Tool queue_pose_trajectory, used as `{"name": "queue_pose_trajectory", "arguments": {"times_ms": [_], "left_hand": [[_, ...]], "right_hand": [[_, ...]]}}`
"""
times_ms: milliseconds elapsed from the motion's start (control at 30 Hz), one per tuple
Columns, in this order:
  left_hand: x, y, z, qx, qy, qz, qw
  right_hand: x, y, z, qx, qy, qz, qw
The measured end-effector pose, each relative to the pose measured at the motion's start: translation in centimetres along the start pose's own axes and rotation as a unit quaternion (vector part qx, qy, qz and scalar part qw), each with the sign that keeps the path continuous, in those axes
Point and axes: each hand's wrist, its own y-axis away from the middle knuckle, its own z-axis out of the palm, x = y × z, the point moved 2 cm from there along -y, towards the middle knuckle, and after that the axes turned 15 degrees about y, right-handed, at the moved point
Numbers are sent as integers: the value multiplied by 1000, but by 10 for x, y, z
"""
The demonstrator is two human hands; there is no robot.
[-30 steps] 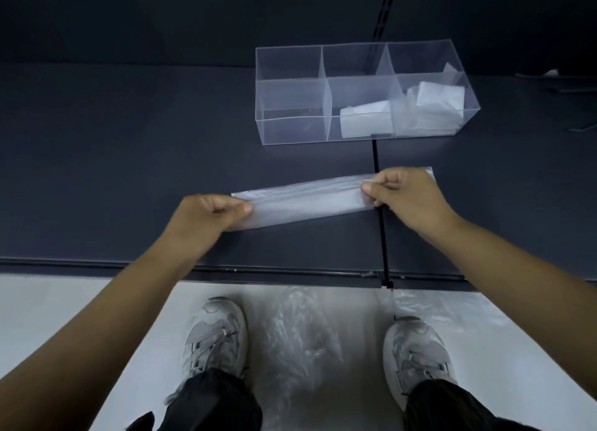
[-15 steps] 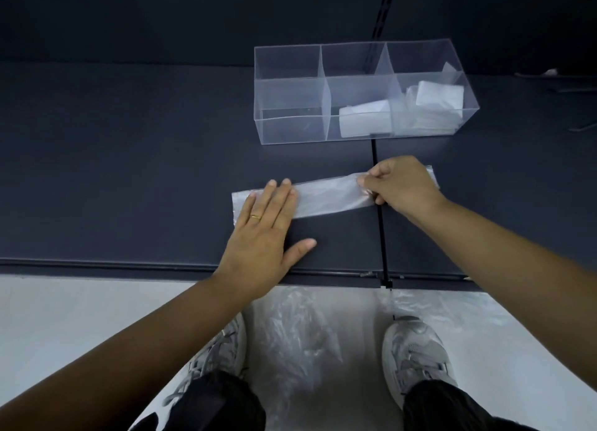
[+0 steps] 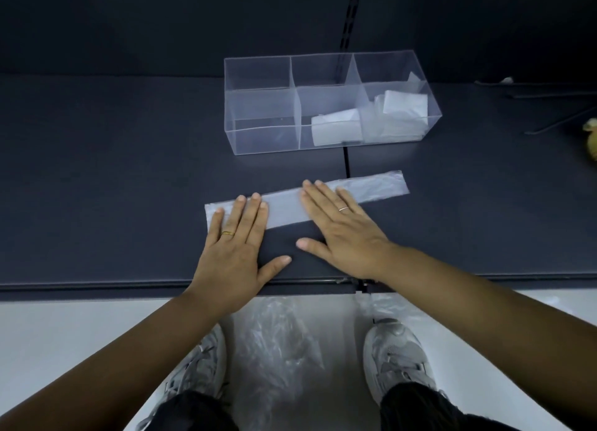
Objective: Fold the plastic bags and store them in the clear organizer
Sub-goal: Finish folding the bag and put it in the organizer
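Okay, change: a second ago both hands pinch the ends of the bag (image 3: 371,188); now neither one grips anything.
Left hand (image 3: 235,256): flat, palm down, fingers straight, pressing on the bag's left end.
Right hand (image 3: 342,233): it lets go of the right end and slides in beside the left; also flat, fingers straight, across the bag's middle.
Bag: a long narrow strip on the table (image 3: 113,178), under both sets of fingertips, with its right end bare past the right hand.
What it means: I'd say the lengthwise fold is done and is getting creased flat. The short folds and the drop into the organizer (image 3: 258,139) aren't done yet.
Organizer: just past the fingertips, not touching the bag. The slot ahead of the left hand looks empty; folded bags (image 3: 336,128) sit in the other two.
Edges: the table's front edge runs under both wrists, and a seam (image 3: 347,162) crosses under the bag just outside the right hand.
Room: lots of bare table out past the left hand. On the right there's only a yellow thing (image 3: 592,139), well off.
Floor: loose bags (image 3: 274,340) lie below the wrists, waiting their turn I guess.
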Motion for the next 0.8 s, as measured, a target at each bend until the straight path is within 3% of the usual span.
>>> {"name": "queue_pose_trajectory", "arguments": {"times_ms": [267, 433, 667, 733, 800], "left_hand": [[0, -1, 0, 7, -12, 1, 1000], [2, -1, -1, 6, -11, -2, 1000], [-6, -3, -5, -6, 7, 31, 999], [-14, -7, -9, -15, 3, 56, 998], [-24, -14, -16, -29, 6, 95, 995]], "right_hand": [[85, 38, 19, -16, -32, 137, 990], [111, 35, 10, 148, -179, 245, 941], [117, 29, 0, 135, -198, 212, 948], [115, 43, -3, 123, -273, 226, 927], [109, 62, -4, 81, -400, 257, 876]]}}
